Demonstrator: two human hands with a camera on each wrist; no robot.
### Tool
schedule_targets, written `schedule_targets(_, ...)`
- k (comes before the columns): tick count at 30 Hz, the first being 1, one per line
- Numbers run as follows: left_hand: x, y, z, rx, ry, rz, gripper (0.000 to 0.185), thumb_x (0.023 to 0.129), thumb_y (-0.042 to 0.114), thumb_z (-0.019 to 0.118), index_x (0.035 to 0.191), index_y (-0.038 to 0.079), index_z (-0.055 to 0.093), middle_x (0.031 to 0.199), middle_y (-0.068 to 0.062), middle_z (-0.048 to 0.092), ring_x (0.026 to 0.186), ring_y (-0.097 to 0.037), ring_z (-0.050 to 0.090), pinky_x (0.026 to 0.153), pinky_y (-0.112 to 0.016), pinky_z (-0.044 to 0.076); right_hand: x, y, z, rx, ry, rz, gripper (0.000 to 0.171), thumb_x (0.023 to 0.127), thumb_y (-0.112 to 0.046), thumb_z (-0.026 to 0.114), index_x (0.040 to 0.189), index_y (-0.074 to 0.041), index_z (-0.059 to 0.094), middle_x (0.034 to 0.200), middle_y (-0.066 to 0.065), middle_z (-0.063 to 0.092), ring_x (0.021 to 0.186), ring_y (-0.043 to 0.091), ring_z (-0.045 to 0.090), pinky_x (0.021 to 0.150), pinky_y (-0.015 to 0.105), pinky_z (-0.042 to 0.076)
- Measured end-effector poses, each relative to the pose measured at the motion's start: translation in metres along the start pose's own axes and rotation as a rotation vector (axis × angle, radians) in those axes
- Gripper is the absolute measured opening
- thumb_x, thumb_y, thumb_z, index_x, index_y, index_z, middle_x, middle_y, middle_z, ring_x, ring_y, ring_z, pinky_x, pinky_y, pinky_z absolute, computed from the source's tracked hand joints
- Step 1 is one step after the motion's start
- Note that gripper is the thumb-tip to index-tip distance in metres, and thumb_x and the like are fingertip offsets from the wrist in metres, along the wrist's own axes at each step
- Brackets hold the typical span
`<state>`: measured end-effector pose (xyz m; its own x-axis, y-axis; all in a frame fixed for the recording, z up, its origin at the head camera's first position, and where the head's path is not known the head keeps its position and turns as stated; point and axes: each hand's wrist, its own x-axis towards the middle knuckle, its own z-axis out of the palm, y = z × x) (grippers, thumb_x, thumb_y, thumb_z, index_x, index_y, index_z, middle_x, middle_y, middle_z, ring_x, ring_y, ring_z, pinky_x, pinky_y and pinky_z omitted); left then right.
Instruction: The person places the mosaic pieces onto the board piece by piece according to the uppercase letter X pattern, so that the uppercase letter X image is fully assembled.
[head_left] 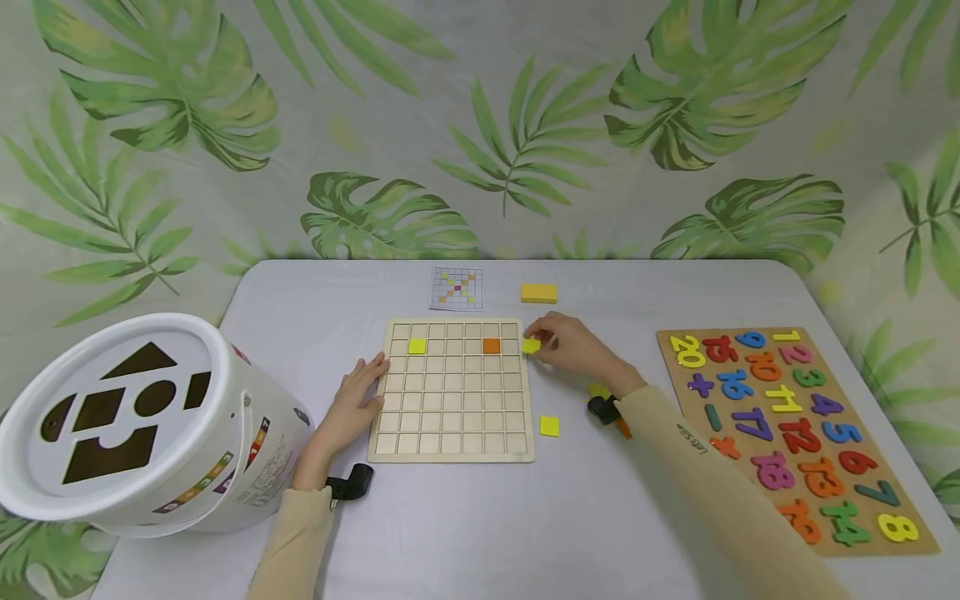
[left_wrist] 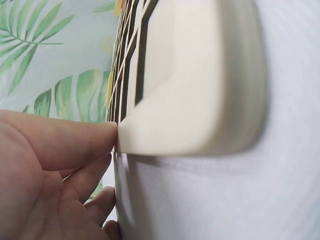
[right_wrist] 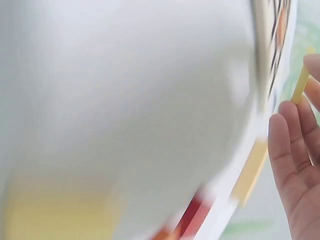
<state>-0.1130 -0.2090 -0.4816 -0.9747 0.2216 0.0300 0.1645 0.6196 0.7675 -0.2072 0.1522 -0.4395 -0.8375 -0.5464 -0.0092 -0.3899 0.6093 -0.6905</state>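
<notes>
A wooden grid board (head_left: 450, 457) lies on the table. One yellow tile (head_left: 417, 346) and one orange tile (head_left: 491, 346) sit in its second row from the back. My left hand (head_left: 348, 412) rests against the board's left edge; in the left wrist view the thumb (left_wrist: 75, 145) touches its side. At the board's right edge, my right hand (head_left: 572, 344) pinches a yellow square tile (head_left: 532, 346), seen edge-on in the right wrist view. A loose yellow tile (head_left: 550, 426) lies right of the board. More tiles (head_left: 598, 390) are partly hidden by the right wrist.
Behind the board lie a printed grid card (head_left: 457, 289) with coloured squares and a yellow block (head_left: 539, 293). A white shape-sorter bucket (head_left: 262, 475) stands at the left. A wooden number board (head_left: 918, 533) lies at the right, partly under the right sleeve.
</notes>
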Motion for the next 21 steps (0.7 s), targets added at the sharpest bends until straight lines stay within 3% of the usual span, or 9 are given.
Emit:
schedule_targets(13, 0.0, 0.0, -0.001, -0.008, 0.0, 0.006, 0.055, 0.088, -0.009, 0.051, 0.141, -0.01, 0.036, 0.152, -0.024, 0.025, 0.14, -0.047, 0.008, 0.11, -0.061, -0.003, 0.056, -0.065, 0.065, -0.075, -0.129, -0.093, 0.025, 0.084, -0.006, 0.069, 0.11, -0.005, 0.067, 0.094, 0.002, 0.058, 0.086, 0.016, 0.052, 0.078, 0.026, 0.045)
schedule_targets(21, -0.001, 0.001, -0.001, -0.009, 0.002, 0.002, 0.055, 0.088, -0.009, 0.051, 0.141, -0.01, 0.036, 0.152, -0.024, 0.025, 0.14, -0.046, 0.007, 0.11, -0.06, -0.003, 0.073, -0.081, 0.084, -0.177, -0.161, -0.106, 0.023, 0.084, -0.001, 0.064, 0.106, -0.006, 0.067, 0.091, 0.003, 0.056, 0.081, 0.015, 0.048, 0.072, 0.025, 0.043)
